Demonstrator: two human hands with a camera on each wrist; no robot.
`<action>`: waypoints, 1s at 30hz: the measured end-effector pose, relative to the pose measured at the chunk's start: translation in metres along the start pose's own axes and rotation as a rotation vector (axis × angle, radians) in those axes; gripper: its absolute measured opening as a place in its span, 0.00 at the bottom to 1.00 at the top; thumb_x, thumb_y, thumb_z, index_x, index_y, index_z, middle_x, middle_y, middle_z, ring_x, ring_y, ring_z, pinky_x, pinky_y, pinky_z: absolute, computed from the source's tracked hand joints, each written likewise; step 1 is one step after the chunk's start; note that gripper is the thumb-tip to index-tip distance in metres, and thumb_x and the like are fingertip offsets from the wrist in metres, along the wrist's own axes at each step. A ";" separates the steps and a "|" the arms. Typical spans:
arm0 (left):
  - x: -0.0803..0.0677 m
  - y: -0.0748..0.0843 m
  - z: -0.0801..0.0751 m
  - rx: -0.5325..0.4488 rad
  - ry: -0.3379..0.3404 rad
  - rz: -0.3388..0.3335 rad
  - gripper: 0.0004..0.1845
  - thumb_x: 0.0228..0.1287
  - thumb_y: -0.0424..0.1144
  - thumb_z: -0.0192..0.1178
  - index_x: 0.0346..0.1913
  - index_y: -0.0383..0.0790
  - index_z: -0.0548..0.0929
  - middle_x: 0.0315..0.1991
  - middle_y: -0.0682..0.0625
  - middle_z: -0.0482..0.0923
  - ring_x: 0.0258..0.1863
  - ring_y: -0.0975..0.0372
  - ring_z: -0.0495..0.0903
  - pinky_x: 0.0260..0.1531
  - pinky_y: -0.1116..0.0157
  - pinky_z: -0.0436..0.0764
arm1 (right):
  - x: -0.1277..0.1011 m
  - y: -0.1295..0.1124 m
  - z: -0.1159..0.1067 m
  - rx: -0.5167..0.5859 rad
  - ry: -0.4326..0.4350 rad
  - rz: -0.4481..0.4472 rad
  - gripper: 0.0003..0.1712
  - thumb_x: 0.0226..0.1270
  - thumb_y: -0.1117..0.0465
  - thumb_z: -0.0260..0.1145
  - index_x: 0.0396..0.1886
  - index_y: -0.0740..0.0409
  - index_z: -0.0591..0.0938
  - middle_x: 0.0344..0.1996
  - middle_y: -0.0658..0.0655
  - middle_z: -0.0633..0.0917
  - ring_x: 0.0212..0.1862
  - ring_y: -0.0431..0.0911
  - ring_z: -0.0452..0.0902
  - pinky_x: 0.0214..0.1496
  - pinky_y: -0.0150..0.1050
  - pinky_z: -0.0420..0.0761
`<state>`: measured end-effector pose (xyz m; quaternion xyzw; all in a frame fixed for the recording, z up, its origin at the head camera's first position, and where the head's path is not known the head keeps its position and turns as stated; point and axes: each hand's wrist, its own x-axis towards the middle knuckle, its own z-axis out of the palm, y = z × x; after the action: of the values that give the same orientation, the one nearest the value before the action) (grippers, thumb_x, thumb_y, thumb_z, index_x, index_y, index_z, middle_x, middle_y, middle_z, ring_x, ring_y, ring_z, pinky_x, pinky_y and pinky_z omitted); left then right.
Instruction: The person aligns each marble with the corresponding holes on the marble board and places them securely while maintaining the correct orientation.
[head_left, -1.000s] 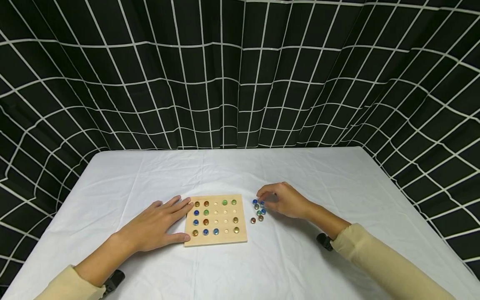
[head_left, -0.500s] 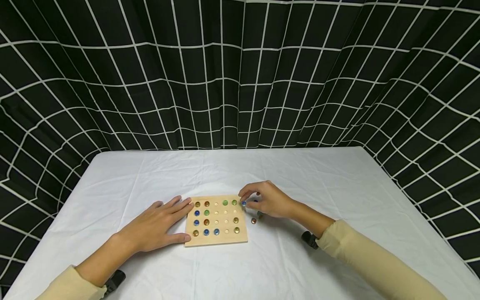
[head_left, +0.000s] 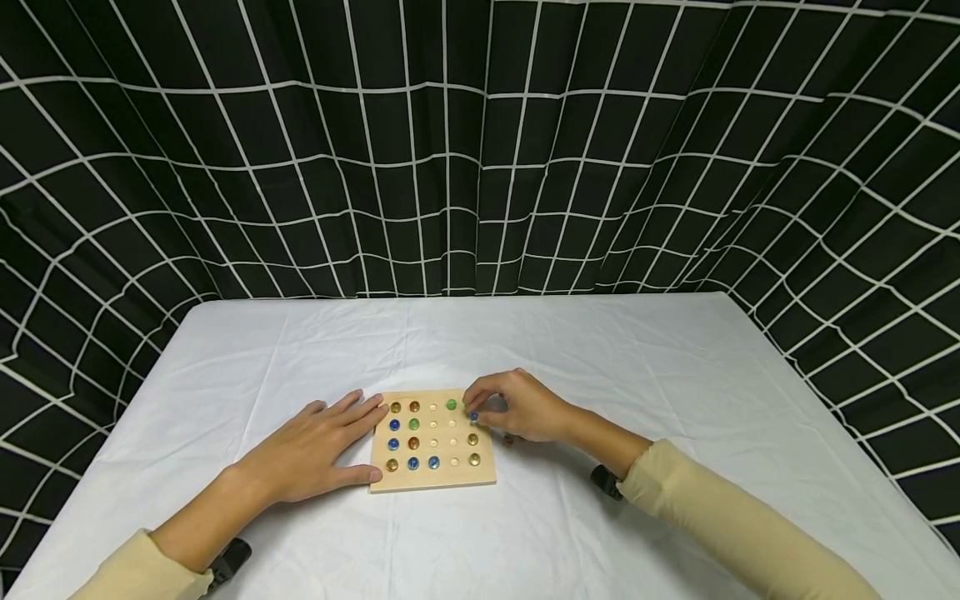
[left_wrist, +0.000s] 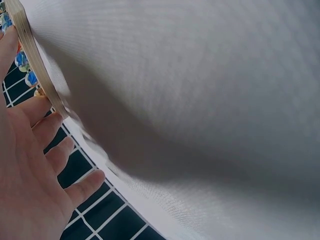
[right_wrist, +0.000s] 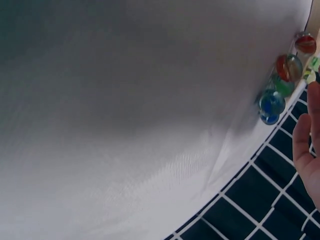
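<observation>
A pale wooden board (head_left: 444,477) lies flat on the table, with rows of small hollows and several coloured glass marbles seated in them. My left hand (head_left: 303,450) is spread at its left side; thumb and fingertips touch the board's edge with straight fingers. In the left wrist view, the board's side (left_wrist: 36,60) shows beside those fingers. Over the board's right part, my right hand (head_left: 528,408) pinches a blue marble (head_left: 473,416) between thumb and fingers, near the second row's right end. That hand hides the top right corner.
Several loose marbles (right_wrist: 272,102) lie on the white cloth right of the board, mostly hidden under the right hand in the head view. A black curtain with white grid lines (head_left: 480,167) surrounds the table (head_left: 300,342).
My right hand has picked up a blue marble from the loose group and carried it left, over the board's right side. The left hand stays where it was.
</observation>
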<state>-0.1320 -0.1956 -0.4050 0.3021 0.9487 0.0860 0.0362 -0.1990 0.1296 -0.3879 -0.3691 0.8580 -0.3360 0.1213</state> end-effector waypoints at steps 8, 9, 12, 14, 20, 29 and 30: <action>0.001 0.000 0.000 0.001 -0.010 -0.005 0.48 0.64 0.76 0.43 0.76 0.46 0.64 0.76 0.51 0.59 0.75 0.49 0.57 0.65 0.40 0.64 | 0.003 -0.002 0.006 -0.052 -0.017 0.016 0.13 0.61 0.70 0.71 0.46 0.55 0.86 0.38 0.46 0.89 0.43 0.37 0.82 0.48 0.41 0.80; 0.001 0.000 0.000 0.002 -0.010 -0.005 0.48 0.64 0.76 0.43 0.76 0.46 0.64 0.76 0.51 0.59 0.75 0.49 0.57 0.64 0.41 0.64 | 0.003 -0.002 0.006 -0.062 -0.016 0.018 0.13 0.61 0.70 0.71 0.46 0.55 0.86 0.38 0.46 0.89 0.43 0.36 0.82 0.49 0.41 0.79; 0.001 0.000 0.000 0.002 -0.008 -0.003 0.48 0.64 0.76 0.43 0.76 0.46 0.64 0.76 0.51 0.59 0.75 0.49 0.57 0.64 0.41 0.64 | 0.003 -0.003 0.006 -0.078 -0.013 0.017 0.13 0.62 0.70 0.71 0.46 0.55 0.86 0.38 0.46 0.89 0.43 0.36 0.82 0.48 0.40 0.79; 0.001 0.000 0.000 0.003 -0.008 -0.002 0.48 0.64 0.76 0.44 0.76 0.46 0.64 0.76 0.51 0.59 0.75 0.49 0.57 0.64 0.41 0.64 | 0.003 -0.004 0.005 -0.075 -0.010 0.009 0.13 0.62 0.70 0.71 0.46 0.55 0.86 0.39 0.47 0.89 0.43 0.37 0.82 0.49 0.40 0.80; 0.000 0.000 0.000 -0.005 -0.010 -0.002 0.48 0.64 0.76 0.44 0.76 0.46 0.64 0.76 0.51 0.59 0.75 0.49 0.57 0.64 0.41 0.64 | -0.001 -0.007 -0.010 -0.039 0.033 -0.006 0.14 0.62 0.69 0.72 0.48 0.59 0.85 0.39 0.49 0.89 0.45 0.41 0.84 0.52 0.50 0.78; 0.000 0.000 -0.001 0.002 -0.011 -0.001 0.48 0.64 0.76 0.44 0.76 0.45 0.64 0.76 0.51 0.59 0.75 0.49 0.57 0.64 0.41 0.64 | -0.015 0.007 -0.033 -0.043 0.102 0.029 0.15 0.61 0.69 0.72 0.49 0.59 0.85 0.39 0.50 0.90 0.45 0.42 0.83 0.47 0.51 0.77; 0.000 0.000 -0.001 0.001 -0.011 -0.002 0.48 0.64 0.76 0.44 0.76 0.45 0.64 0.76 0.51 0.59 0.75 0.49 0.57 0.64 0.41 0.64 | -0.018 0.009 -0.034 -0.041 0.106 0.031 0.15 0.61 0.69 0.72 0.48 0.59 0.85 0.38 0.50 0.90 0.45 0.42 0.83 0.47 0.50 0.77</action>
<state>-0.1323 -0.1952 -0.4044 0.3019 0.9488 0.0836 0.0413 -0.2070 0.1630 -0.3696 -0.3397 0.8755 -0.3357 0.0734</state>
